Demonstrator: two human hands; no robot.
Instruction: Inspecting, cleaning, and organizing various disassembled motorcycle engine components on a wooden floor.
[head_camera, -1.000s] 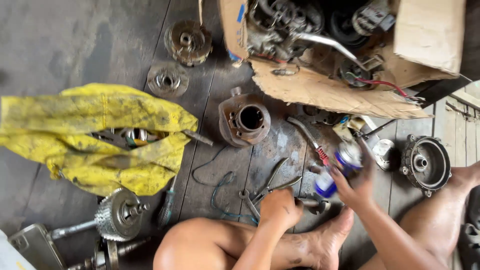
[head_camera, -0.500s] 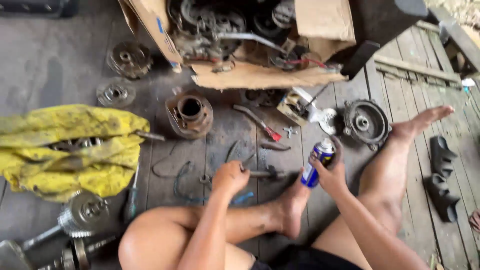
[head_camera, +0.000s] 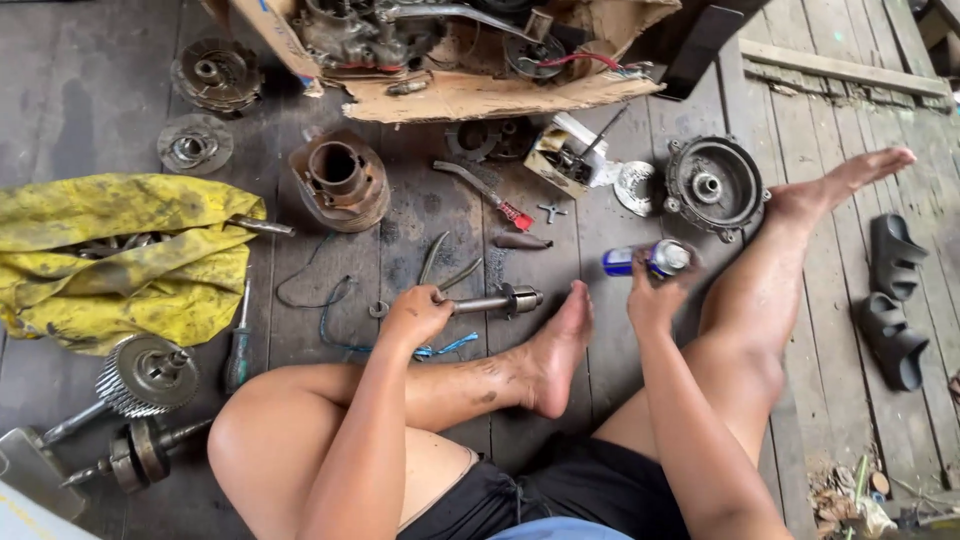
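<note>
I sit on a dark plank floor with my legs bent. My left hand (head_camera: 415, 315) grips one end of a metal shaft (head_camera: 495, 301) that lies level just above the boards, in front of my left foot (head_camera: 556, 350). My right hand (head_camera: 655, 295) holds a blue and silver spray can (head_camera: 645, 260) tipped on its side, its nozzle end toward the shaft. A pair of pliers (head_camera: 440, 268) and a blue cord (head_camera: 340, 320) lie by the left hand.
A ribbed engine cylinder (head_camera: 340, 182), a round grey housing (head_camera: 712, 186), a red-handled tool (head_camera: 490, 198) and a torn cardboard box of engine parts (head_camera: 470, 60) lie ahead. Left: a yellow cloth (head_camera: 120, 255), a screwdriver (head_camera: 238, 345), gears (head_camera: 140, 375). Right: dark sandals (head_camera: 890, 300).
My view has swung so the parts sit further left and up. The left hand now holds the shaft, and the spray can has tipped from upright onto its side.
</note>
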